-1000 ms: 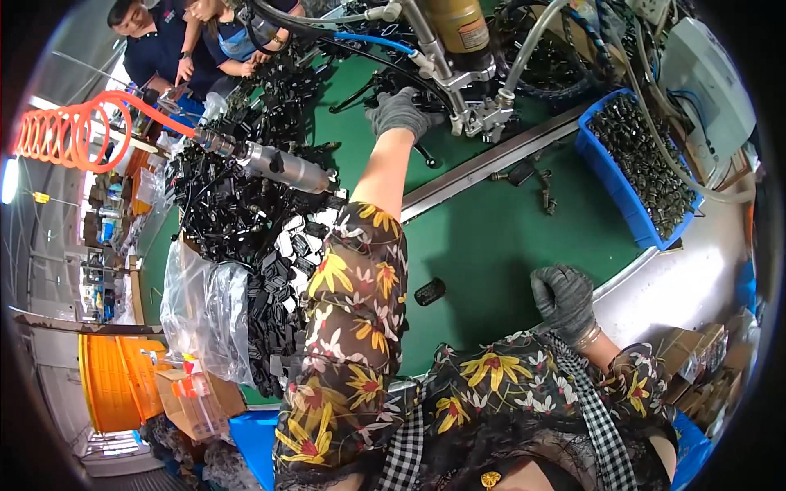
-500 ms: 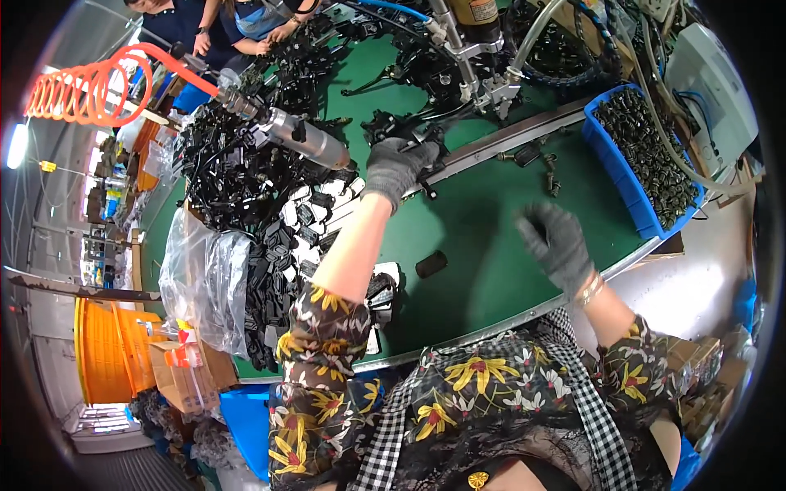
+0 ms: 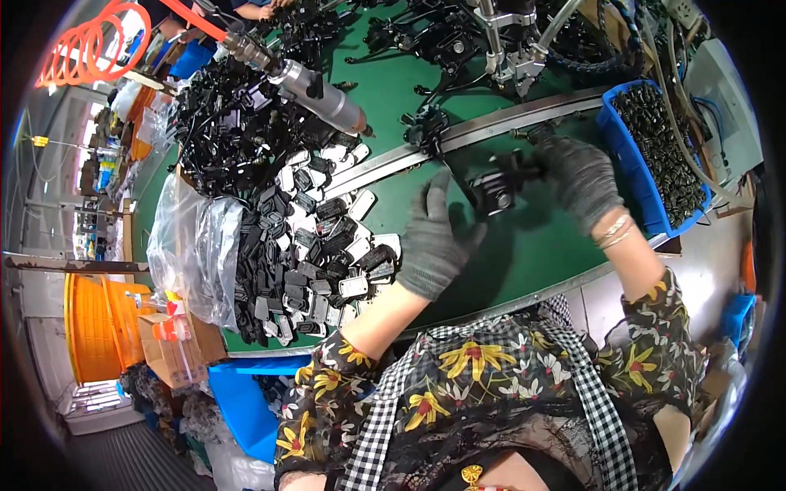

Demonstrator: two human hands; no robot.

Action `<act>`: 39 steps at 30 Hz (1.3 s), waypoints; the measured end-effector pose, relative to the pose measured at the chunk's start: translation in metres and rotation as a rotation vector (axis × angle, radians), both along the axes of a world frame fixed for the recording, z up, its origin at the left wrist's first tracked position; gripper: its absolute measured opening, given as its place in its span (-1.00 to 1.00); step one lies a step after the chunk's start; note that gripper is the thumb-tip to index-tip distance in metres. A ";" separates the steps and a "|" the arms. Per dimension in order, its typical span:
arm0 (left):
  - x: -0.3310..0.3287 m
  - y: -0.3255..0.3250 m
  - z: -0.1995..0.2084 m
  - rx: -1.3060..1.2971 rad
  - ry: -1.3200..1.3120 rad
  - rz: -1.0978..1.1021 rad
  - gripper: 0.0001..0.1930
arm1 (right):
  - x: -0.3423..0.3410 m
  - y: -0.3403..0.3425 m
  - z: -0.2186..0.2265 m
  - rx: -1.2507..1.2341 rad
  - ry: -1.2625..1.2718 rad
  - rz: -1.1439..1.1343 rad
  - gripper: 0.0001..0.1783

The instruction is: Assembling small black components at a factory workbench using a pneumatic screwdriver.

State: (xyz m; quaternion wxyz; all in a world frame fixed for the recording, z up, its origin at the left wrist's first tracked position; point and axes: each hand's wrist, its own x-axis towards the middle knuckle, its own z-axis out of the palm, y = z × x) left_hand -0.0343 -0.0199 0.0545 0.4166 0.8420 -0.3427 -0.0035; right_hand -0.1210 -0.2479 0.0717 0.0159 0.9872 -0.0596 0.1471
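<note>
My left hand (image 3: 434, 245), in a grey knit glove, is over the near part of the green table with its fingers stretched and thumb apart. Just beyond its thumb is a black lever assembly (image 3: 495, 190) with a squarish body, slightly blurred. My right hand (image 3: 580, 178), gloved the same way, is to the right of that assembly, its fingers beside small metal fittings (image 3: 532, 132). Motion smears those fingers, so whether they grip anything is unclear. Another black lever assembly (image 3: 426, 129) rests on the metal rail (image 3: 483, 131).
A blue bin (image 3: 647, 192) of small metal fittings stands right. On the left are heaped black and white covers (image 3: 315, 262), black lever assemblies (image 3: 221, 135) and a clear plastic bag (image 3: 196, 254). A pneumatic screwdriver (image 3: 323, 98) hangs on a red coiled hose. Another person's hand (image 3: 258, 11) shows far off.
My left hand has left the rail and come nearer, its fingers now apart. The right hand has moved farther away toward the fittings. A black lever assembly now shows between both hands. The view has shifted.
</note>
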 end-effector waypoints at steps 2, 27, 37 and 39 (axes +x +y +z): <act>0.007 0.019 -0.014 0.149 -0.121 -0.059 -0.48 | -0.015 -0.009 0.016 0.493 0.264 -0.136 -0.67; 0.061 0.012 -0.061 -0.067 -0.035 0.066 -0.67 | 0.008 0.001 0.009 0.300 -0.151 0.028 -0.37; 0.034 0.025 0.003 0.035 1.155 -0.087 -0.67 | -0.010 0.005 -0.009 0.927 0.095 0.081 -0.34; 0.032 0.017 -0.006 0.207 0.960 -0.065 -0.65 | -0.026 0.004 -0.008 0.931 0.081 0.038 -0.35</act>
